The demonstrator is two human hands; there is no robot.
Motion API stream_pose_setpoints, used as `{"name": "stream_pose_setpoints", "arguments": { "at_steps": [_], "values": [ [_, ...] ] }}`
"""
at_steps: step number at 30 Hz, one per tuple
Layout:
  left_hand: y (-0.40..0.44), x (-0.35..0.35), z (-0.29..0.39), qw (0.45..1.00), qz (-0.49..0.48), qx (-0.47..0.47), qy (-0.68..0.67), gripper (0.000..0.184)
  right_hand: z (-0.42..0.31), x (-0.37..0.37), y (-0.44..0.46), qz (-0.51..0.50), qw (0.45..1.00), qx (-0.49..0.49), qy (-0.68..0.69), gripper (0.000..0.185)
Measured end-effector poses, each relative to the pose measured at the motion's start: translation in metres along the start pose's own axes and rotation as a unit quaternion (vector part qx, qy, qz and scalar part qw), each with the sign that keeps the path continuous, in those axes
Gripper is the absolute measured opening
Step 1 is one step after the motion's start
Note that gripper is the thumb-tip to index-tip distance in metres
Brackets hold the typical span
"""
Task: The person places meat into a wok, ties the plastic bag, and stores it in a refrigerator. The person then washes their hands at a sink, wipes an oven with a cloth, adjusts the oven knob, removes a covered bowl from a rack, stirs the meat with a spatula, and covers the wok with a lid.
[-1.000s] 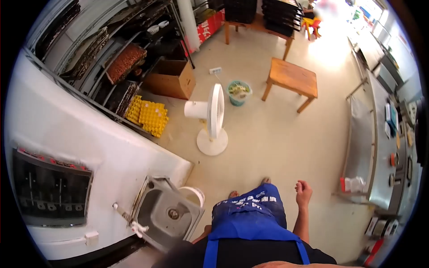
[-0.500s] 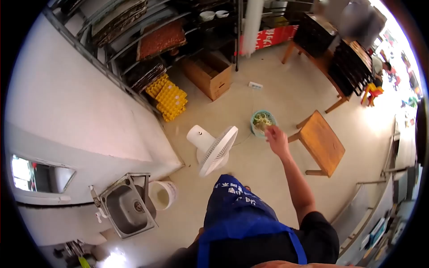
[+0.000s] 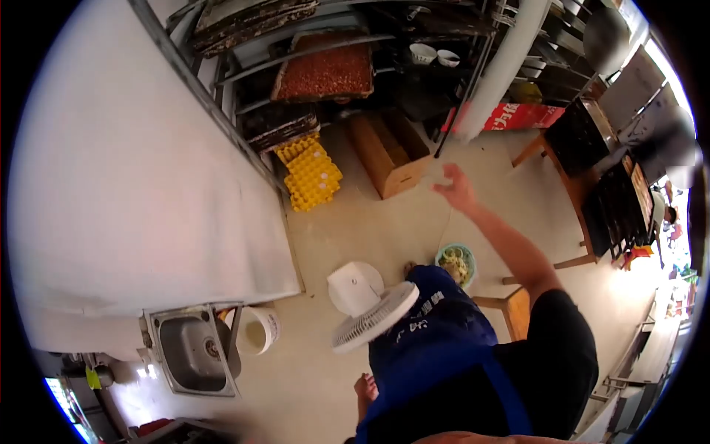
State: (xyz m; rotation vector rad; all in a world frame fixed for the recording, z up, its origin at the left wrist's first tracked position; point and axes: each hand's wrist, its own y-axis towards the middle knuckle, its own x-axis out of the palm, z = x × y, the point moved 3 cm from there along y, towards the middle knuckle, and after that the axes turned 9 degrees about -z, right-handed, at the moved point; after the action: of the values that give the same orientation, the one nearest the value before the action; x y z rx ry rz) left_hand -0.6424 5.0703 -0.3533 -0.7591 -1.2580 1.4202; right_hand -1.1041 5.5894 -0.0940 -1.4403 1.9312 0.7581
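Note:
My right hand [image 3: 455, 188] is raised in front of me with thumb and fingers apart, nothing in it, between the cardboard box [image 3: 392, 155] and the teal basket [image 3: 474, 268] of greens. Low beside my blue apron [image 3: 433, 314] hangs my left hand [image 3: 365, 387]; its fingers look curled, and whether it holds anything is hidden. The white fan [image 3: 377, 314] stands on the floor just ahead of the left hand, close to the apron.
A metal rack [image 3: 222, 111] with trays rises at the upper left, yellow egg trays [image 3: 314, 177] beneath it. The sink [image 3: 194, 351] and a white bucket [image 3: 259, 331] are at lower left. A wooden stool [image 3: 517, 314] stands right of the apron, a person [image 3: 660, 211] far right.
The view has turned left and moved toward the rack. My right arm has risen and reached forward, and its fingers have spread. My left hand has come into view beside the apron.

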Motion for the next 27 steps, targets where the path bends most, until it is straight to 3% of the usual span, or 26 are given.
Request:
{"name": "stream_pose_setpoints", "arguments": {
  "at_steps": [3,7,9,12,13,15,16,18,19,22,27],
  "values": [
    [0.017,0.020,-0.017,0.997,0.018,0.024,-0.075,0.051,-0.008,-0.034,0.116,0.067,0.997,-0.042,-0.026,0.074],
    [0.029,0.056,-0.042,0.972,0.122,0.005,-0.201,0.056,0.015,-0.047,0.283,0.098,0.987,-0.081,-0.099,0.077],
    [0.030,0.091,-0.047,0.958,0.160,0.011,-0.236,0.062,0.027,-0.055,0.370,0.165,0.977,-0.045,-0.128,0.078],
    [0.020,0.168,-0.036,0.935,0.228,-0.005,-0.270,0.056,0.045,-0.064,0.463,0.137,0.974,0.029,-0.178,0.093],
    [0.018,0.195,-0.033,0.934,0.234,-0.009,-0.270,0.056,0.048,-0.069,0.483,0.129,0.975,0.036,-0.178,0.093],
    [0.015,0.238,-0.024,0.932,0.242,-0.015,-0.268,0.055,0.052,-0.078,0.520,0.083,0.962,0.155,-0.208,0.114],
    [0.013,0.254,-0.022,0.932,0.244,-0.014,-0.266,0.055,0.056,-0.082,0.533,0.079,0.963,0.158,-0.204,0.114],
    [0.014,0.278,-0.012,0.931,0.252,-0.008,-0.264,0.054,0.064,-0.083,0.563,0.028,0.950,0.195,-0.241,0.136],
    [0.014,0.287,-0.006,0.931,0.254,-0.005,-0.263,0.054,0.068,-0.083,0.575,-0.042,0.940,0.225,-0.253,0.138],
    [0.013,0.306,0.008,0.930,0.263,0.003,-0.256,0.052,0.075,-0.080,0.587,-0.098,0.937,0.252,-0.223,0.133],
    [0.020,0.324,0.044,0.932,0.270,0.021,-0.242,0.050,0.075,-0.074,0.591,-0.090,0.933,0.274,-0.217,0.129]
  ]
}}
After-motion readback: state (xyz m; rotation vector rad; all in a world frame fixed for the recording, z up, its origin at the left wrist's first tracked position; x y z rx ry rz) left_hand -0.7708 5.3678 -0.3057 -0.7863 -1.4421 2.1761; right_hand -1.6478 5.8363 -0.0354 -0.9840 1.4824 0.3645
